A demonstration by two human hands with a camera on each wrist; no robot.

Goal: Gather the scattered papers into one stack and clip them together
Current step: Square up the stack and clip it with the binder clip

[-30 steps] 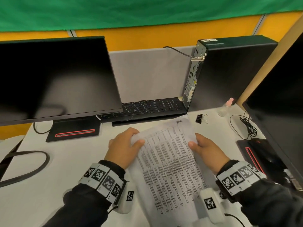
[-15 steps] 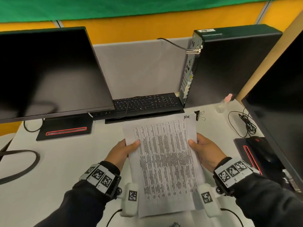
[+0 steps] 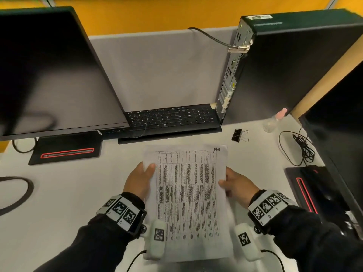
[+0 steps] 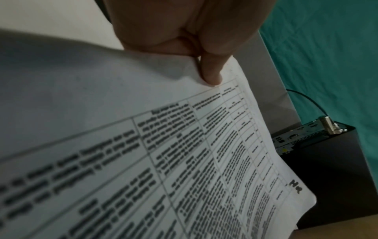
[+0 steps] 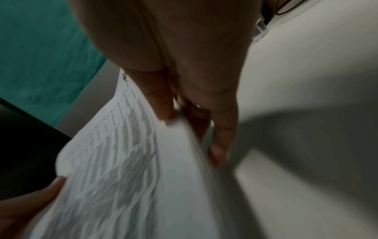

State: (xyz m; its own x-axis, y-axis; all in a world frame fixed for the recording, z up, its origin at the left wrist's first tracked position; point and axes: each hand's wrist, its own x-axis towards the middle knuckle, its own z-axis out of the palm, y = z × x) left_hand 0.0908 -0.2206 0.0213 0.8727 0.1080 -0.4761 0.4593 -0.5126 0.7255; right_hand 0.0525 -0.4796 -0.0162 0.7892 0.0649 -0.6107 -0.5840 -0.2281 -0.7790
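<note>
Head view shows the papers (image 3: pixel 188 203) held as one stack above the desk (image 3: pixel 64 193), printed side up, with a table of text and a handwritten mark at the far right corner. The left hand (image 3: pixel 140 181) grips the stack's left edge, thumb on top of the sheet and fingers hidden beneath. The right hand (image 3: pixel 236 184) grips the right edge in the same manner, thumb pressed on the top page. Left wrist view confirms that thumb (image 4: pixel 210 71) lying on the paper margin just beside the table's border. Right wrist view is blurred, yet the right thumb (image 5: pixel 161 97) sits on top and the fingers (image 5: pixel 220 140) curl under the sheets, whose edges fan slightly apart there.

Relative to the stack, the binder clip (image 3: pixel 238 135) lies on the desk just beyond the far right corner, apart from the paper, its wire handles pointing right. The keyboard (image 3: pixel 170 117) lies beyond the stack's far edge. The computer tower (image 3: pixel 284 65) stands further back to the right. A small clear bottle (image 3: pixel 274 121) with a pink cap stands right of the clip. A dark monitor (image 3: pixel 51 75) stands beyond the stack to the left.
</note>
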